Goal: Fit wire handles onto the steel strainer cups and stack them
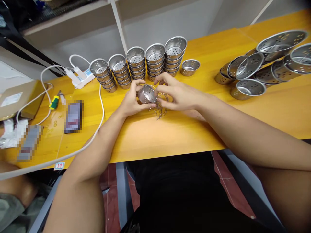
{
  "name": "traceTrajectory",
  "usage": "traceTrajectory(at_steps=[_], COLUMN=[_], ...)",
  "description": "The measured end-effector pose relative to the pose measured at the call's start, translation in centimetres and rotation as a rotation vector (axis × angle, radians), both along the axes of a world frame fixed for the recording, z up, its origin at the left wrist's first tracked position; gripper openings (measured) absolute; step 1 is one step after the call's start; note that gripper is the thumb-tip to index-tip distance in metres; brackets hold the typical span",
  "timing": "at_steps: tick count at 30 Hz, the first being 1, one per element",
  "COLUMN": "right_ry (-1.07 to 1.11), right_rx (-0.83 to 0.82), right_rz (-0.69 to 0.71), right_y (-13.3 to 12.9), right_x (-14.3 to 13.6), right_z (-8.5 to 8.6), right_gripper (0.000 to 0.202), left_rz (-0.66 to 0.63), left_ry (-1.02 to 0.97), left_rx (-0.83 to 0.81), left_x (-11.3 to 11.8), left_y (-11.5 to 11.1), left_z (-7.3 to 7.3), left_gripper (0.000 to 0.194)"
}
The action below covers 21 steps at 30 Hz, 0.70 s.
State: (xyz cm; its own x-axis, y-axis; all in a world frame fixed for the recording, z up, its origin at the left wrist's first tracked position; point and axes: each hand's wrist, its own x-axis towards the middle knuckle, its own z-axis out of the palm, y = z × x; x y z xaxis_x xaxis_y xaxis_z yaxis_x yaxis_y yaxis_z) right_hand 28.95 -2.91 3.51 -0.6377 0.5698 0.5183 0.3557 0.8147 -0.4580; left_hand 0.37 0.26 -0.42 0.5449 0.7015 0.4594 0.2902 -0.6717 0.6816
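Between my hands is a small perforated metal cup [146, 94], tilted so that its open mouth shows. My left hand [132, 98] grips the cup from its left side, thumb below and fingers above. My right hand [172, 92] is at the cup's right rim with thumb and fingers curled together; what they pinch, if anything, is too small to make out. Thin curved metal wires [159, 111] lie in a loose bunch on the table just under the right fingers. Behind the hands, several stacks of similar perforated cups [136, 60] stand in a row.
A single cup [190, 67] stands right of the row. More cups [247, 89] are heaped at the right. On the left are a power strip [84, 79], a green-yellow screwdriver [54, 102], a phone [73, 116] and a cardboard box [21, 97]. A white cable [100, 119] crosses over my left arm.
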Motion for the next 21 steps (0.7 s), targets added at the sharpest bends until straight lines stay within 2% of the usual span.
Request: traceTrajectory(at_steps=[5,9,16,21], right_ry=[0.05,0.102,0.108,0.165], right_rx=[-0.058,-0.088,-0.068,-0.078], right_rz=[0.104,0.091,0.049,0.035], right_y=[0.2,0.5,0.2,0.2], right_x=[0.3,0.3,0.0,-0.1], right_z=[0.4,0.1,0.0,0.2], right_gripper=[0.027,0.022,0.024,0.033], left_rz=[-0.012,-0.006,-0.012,-0.051], left_ry=[-0.023,-0.037,-0.068,-0.112], left_rx=[-0.011,-0.011,-0.073,-0.073], left_x=[0.0,0.2,0.2,0.2], left_y=[-0.1,-0.4,-0.5,-0.6], left_z=[0.5,1.0,1.1,1.3], left_gripper=[0.101,0.102,0.101,0.094])
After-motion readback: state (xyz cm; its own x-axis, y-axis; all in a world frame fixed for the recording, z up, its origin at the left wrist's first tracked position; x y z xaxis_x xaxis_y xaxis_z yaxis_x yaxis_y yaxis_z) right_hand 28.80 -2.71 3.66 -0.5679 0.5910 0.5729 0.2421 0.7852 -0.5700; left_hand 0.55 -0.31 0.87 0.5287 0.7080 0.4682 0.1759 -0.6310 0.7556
